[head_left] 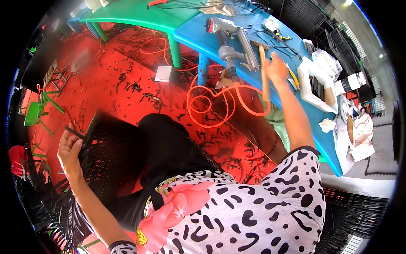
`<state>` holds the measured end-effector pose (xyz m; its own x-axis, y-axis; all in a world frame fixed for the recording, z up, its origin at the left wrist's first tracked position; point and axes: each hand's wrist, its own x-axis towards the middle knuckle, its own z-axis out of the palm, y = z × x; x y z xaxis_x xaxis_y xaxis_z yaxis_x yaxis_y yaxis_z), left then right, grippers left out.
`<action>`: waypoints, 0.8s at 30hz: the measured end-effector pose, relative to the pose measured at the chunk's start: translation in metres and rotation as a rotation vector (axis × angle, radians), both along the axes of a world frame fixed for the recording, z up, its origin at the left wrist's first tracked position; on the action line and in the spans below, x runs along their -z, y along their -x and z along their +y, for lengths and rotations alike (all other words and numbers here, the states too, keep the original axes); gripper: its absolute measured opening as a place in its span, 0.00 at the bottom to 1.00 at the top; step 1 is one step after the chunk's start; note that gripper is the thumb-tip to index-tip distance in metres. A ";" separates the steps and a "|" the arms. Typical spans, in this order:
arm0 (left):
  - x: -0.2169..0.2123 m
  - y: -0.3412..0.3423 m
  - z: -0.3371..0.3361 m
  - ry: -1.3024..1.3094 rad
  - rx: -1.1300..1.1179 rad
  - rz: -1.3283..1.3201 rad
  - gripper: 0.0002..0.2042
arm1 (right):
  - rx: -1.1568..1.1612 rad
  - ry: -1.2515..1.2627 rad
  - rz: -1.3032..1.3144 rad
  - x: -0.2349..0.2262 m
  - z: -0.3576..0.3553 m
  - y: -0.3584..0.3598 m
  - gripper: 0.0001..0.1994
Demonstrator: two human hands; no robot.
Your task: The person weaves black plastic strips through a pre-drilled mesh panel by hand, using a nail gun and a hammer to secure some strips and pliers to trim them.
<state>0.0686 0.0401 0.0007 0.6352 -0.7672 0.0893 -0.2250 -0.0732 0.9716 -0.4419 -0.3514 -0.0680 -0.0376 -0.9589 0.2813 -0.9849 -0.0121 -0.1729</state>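
At the left, my left hand [69, 154] is closed, pinching a short black strip [74, 132] at the edge of a black woven panel [112, 148] beside my leg. Over at the blue table [323, 142], my right hand [275, 70] is closed at the wooden handle of a hammer [265, 82], its fingers partly hidden. The hammer's head points away from me, and the handle's end reaches past the table's near edge. Left of the hammer lies a grey air nail gun [230, 46]. Yellow-handled pliers [292, 77] lie to the right of my hand.
A white tub [305, 86] with dark strips stands on the table's right side. An orange air hose [203, 122] loops below the nail gun. Black scraps litter the red floor [101, 76], near a small white box [163, 73]. A green table [139, 15] adjoins the blue one.
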 end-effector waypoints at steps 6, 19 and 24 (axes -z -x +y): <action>0.004 -0.010 0.010 0.002 -0.006 -0.057 0.25 | 0.300 -0.268 -0.001 -0.017 -0.011 0.051 0.51; -0.008 0.020 -0.003 0.024 -0.086 -0.162 0.11 | -0.551 0.333 -0.183 -0.038 -0.085 0.019 0.23; -0.007 0.019 0.002 -0.058 -0.190 -0.246 0.08 | -1.404 0.194 -0.208 -0.111 0.117 -0.238 0.20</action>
<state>0.0499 0.0417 0.0080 0.7326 -0.6449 0.2177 -0.4297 -0.1900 0.8828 -0.2035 -0.2340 0.0431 0.8359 -0.1838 0.5173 -0.0953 -0.9766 -0.1930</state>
